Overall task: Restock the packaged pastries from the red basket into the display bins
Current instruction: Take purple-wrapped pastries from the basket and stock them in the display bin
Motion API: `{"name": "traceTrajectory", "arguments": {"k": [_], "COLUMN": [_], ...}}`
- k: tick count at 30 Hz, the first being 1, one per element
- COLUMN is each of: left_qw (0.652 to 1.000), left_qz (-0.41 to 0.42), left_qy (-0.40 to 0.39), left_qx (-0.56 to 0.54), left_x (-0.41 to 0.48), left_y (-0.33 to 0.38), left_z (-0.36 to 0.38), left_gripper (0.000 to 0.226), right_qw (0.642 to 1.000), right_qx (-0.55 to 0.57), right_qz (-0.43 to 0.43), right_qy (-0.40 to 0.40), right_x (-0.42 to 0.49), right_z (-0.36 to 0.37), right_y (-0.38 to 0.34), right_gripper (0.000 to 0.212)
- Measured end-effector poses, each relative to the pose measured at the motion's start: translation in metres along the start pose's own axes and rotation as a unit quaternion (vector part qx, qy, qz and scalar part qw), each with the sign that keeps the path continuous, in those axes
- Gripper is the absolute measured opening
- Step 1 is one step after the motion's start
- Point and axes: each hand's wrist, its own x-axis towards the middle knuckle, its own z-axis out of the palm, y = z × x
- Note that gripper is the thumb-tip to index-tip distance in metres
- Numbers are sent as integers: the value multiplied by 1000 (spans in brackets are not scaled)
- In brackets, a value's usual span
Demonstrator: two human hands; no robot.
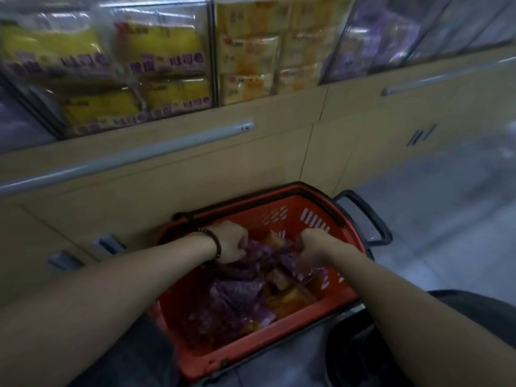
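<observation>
Red basket, one, left hand, right hand, gripping purple packets

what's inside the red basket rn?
The red basket holds loose purple packs and orange packs; left hand and right hand each grip purple wrapping on top. Its floor and anything beneath the pile are covered.

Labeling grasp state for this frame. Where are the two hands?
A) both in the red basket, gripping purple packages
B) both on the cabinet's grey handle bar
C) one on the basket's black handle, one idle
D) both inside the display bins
A: the left hand and the right hand are both down inside the red basket, fingers curled into the purple packages.
</observation>
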Motion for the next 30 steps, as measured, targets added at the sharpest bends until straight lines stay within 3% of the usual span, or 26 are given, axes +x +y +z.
{"name": "traceTrajectory", "arguments": {"k": [5,14,20,22,25,27,30], "left_qw": [993,992,992,991,987,988,986], "left_qz": [-20,-28,4,27,19,14,5], "left_qy": [-112,-125,-113,-128,-159,-146,-165], "left_qx": [43,-18,-47,-42,15,46,38], "left_x": [12,23,33,32,32,31,29], "left_y": [-26,-37,-44,-41,-39,-40,-39], "left_z": [64,116,125,120,126,133,137], "left_gripper": [38,95,78,69,53,55,54], "right_qw": [998,997,1000,999,996,988,977], "right_qx": [-54,-59,17,18,64,148,206], "right_qz": [39,43,11,5,-20,43,42], "right_qy": [-10,-41,-4,-42,-54,-27,-25], "right_x": [14,27,40,39,51,75,100], "right_z": [49,73,56,56,82,112,133], "right_y": [9,12,11,9,19,40,54], "right_gripper": [80,87,68,67,131,157,150]}}
